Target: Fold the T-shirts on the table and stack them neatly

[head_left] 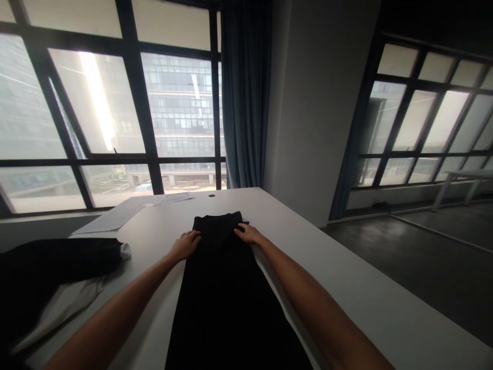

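The black cloth [215,298] runs lengthwise before you on the worktop [327,267]; an uneven sideways pull could skew it or raise creases. At its far end, your left hand [187,245] rests on the left edge, fingers loosely bent; your right hand [247,234] touches the right edge, fingers slightly parted. Whether either pinches, I can't tell. Papers [119,213] lie beyond, to the left.
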`<state>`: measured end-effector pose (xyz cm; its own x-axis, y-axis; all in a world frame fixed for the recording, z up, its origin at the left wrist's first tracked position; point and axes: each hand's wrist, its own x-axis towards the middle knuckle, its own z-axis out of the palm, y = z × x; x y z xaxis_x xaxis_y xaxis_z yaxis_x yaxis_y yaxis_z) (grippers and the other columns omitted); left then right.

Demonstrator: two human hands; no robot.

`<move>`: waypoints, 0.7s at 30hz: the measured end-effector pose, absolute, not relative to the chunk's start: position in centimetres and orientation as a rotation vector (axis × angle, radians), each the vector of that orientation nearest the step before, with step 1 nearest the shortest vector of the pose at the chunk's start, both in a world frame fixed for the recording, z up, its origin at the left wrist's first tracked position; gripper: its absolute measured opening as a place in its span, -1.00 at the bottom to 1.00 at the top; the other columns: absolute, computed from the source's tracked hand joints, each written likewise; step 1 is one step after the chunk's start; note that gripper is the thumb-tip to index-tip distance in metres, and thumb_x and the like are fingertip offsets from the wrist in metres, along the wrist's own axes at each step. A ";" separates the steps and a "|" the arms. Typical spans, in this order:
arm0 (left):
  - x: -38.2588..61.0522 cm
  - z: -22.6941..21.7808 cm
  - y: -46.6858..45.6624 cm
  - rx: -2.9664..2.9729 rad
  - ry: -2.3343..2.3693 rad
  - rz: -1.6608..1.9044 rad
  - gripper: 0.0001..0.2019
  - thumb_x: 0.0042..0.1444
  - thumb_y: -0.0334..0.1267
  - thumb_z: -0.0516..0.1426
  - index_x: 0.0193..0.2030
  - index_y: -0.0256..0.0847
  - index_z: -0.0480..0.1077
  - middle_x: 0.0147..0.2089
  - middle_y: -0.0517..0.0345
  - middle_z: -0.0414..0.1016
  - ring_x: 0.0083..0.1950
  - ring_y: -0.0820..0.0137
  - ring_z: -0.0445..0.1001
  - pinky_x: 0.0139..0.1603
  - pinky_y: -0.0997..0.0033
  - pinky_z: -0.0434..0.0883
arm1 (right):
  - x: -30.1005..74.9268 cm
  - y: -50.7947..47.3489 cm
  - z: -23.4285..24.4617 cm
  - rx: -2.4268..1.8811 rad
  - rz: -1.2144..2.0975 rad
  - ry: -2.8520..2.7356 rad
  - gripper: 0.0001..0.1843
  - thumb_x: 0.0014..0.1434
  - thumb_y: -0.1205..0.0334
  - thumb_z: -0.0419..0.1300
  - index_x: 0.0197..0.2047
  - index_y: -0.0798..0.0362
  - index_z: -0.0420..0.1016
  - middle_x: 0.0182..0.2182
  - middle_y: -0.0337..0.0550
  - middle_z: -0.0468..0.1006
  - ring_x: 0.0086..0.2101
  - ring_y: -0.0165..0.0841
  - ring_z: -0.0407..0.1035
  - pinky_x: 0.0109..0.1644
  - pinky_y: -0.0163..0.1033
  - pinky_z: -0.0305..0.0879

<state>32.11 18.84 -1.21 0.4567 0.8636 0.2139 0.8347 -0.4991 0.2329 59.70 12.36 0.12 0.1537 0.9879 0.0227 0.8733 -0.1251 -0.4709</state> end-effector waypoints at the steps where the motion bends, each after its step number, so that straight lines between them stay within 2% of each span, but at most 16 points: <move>1: 32.7 -1.2 20.8 2.593 1.552 0.454 -0.53 0.33 -0.10 -0.11 0.27 -0.16 0.32 0.34 0.00 0.33 0.32 0.14 0.29 0.26 0.11 0.28 | 59.8 13.3 0.0 -2.084 0.427 -1.759 -0.31 0.34 -0.13 -0.01 0.39 0.11 0.18 0.30 0.01 0.31 0.23 -0.23 0.25 0.23 -0.27 0.17; 4: 34.6 -1.4 25.2 2.592 1.593 0.421 -0.51 0.34 -0.09 -0.12 0.32 -0.16 0.26 0.40 -0.05 0.23 0.36 0.07 0.23 0.24 0.02 0.27 | 60.3 15.5 -0.5 -2.188 0.435 -1.692 -0.28 0.32 -0.19 -0.02 0.36 0.11 0.23 0.28 0.05 0.33 0.24 -0.15 0.24 0.23 -0.16 0.19; 6: 35.9 -1.7 27.3 2.611 1.603 0.396 -0.51 0.34 -0.09 -0.11 0.35 -0.10 0.21 0.43 -0.04 0.18 0.38 0.06 0.18 0.24 -0.01 0.24 | 60.7 16.4 -0.8 -2.212 0.409 -1.661 -0.28 0.28 -0.19 0.04 0.35 0.10 0.25 0.27 0.05 0.34 0.23 -0.12 0.24 0.24 -0.12 0.19; 8: 36.8 -2.0 28.8 2.642 1.602 0.373 -0.51 0.31 -0.10 -0.05 0.36 -0.07 0.21 0.38 -0.04 0.26 0.37 0.04 0.18 0.24 -0.03 0.21 | 61.1 17.0 -1.0 -2.142 0.364 -1.686 -0.30 0.23 -0.07 0.14 0.35 0.10 0.25 0.28 0.02 0.34 0.24 -0.15 0.23 0.27 -0.15 0.15; 10: 37.4 -2.1 29.8 2.674 1.601 0.359 -0.53 0.25 -0.13 0.04 0.28 -0.08 0.32 0.27 -0.06 0.39 0.31 0.03 0.24 0.24 0.00 0.20 | 61.4 17.4 -1.1 -2.002 0.316 -1.753 -0.29 0.18 0.11 0.19 0.36 0.11 0.23 0.30 -0.01 0.31 0.25 -0.21 0.21 0.31 -0.23 0.10; 12: 37.4 -2.0 30.4 2.692 1.614 0.377 -0.61 0.20 -0.18 0.08 0.16 -0.09 0.44 0.18 -0.03 0.46 0.24 0.06 0.29 0.23 0.06 0.19 | 61.6 17.8 -1.0 -1.873 0.248 -1.798 -0.28 0.16 0.27 0.15 0.39 0.10 0.17 0.33 -0.08 0.25 0.28 -0.28 0.16 0.35 -0.27 0.04; 14: 37.1 -1.6 30.8 2.682 1.665 0.433 -0.64 0.21 -0.20 0.06 0.11 -0.09 0.48 0.16 -0.03 0.45 0.22 0.08 0.29 0.22 0.09 0.21 | 61.5 18.1 -1.0 -1.847 0.180 -1.783 -0.28 0.19 0.34 0.07 0.42 0.05 0.11 0.36 -0.14 0.19 0.31 -0.31 0.10 0.37 -0.24 0.00; 16: 36.6 -1.1 31.0 2.641 1.750 0.496 -0.60 0.25 -0.20 0.01 0.16 -0.12 0.45 0.17 -0.07 0.42 0.22 0.06 0.27 0.20 0.09 0.23 | 61.2 18.3 -0.9 -1.957 0.182 -1.733 -0.30 0.25 0.32 0.02 0.45 0.03 0.04 0.39 -0.11 0.11 0.32 -0.25 0.08 0.36 -0.15 0.03; 18: 36.1 -0.8 30.8 2.580 1.836 0.535 -0.56 0.28 -0.20 -0.04 0.24 -0.16 0.38 0.22 -0.13 0.36 0.24 0.02 0.25 0.17 0.07 0.27 | 60.6 17.9 -0.7 -2.127 0.215 -1.670 -0.33 0.31 0.21 -0.01 0.46 0.02 -0.01 0.41 0.00 0.06 0.29 -0.12 0.13 0.31 -0.01 0.09; 21: 35.3 -1.1 29.4 2.507 1.883 0.523 -0.51 0.32 -0.16 -0.12 0.33 -0.19 0.27 0.34 -0.17 0.25 0.29 -0.02 0.23 0.16 0.01 0.30 | 59.5 15.9 -0.2 -2.257 0.216 -1.652 -0.38 0.37 0.02 -0.09 0.44 -0.03 0.04 0.35 0.11 0.17 0.21 -0.02 0.23 0.22 0.07 0.17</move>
